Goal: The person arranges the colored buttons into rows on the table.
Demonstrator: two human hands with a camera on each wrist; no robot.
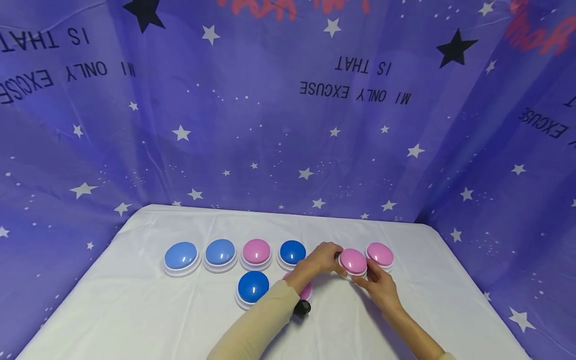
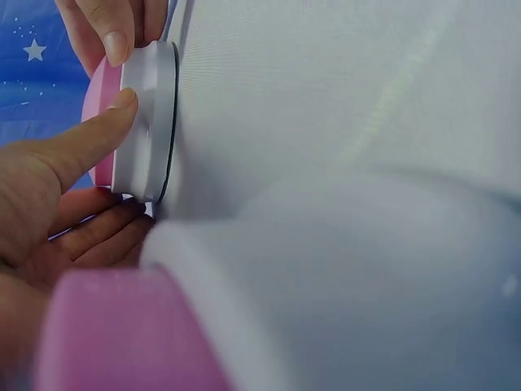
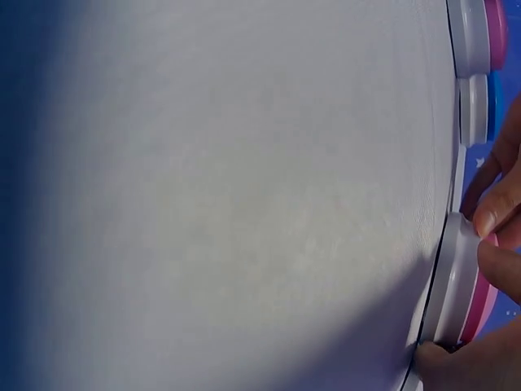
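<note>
A round push button with a pink dome and white base (image 1: 353, 261) is held on the white cloth by both hands. My left hand (image 1: 325, 257) grips its left side; in the left wrist view the thumb (image 2: 102, 134) lies along the white rim and the fingers curl beneath. My right hand (image 1: 382, 289) holds the right side, thumb at the front edge. In the right wrist view the white base (image 3: 452, 277) sits close against the cloth. Just behind the right fingers is another pink button (image 1: 380, 254). A dark blue button (image 1: 292, 252) stands left of the left hand.
Further left along the back row are a pink button (image 1: 256, 252) and two light blue buttons (image 1: 220, 252). Nearer stands a dark blue button (image 1: 253, 287), beside a pink button (image 1: 306, 292) partly hidden by the left forearm. Purple star-printed curtains (image 1: 279, 130) enclose the white-covered table (image 1: 112, 305).
</note>
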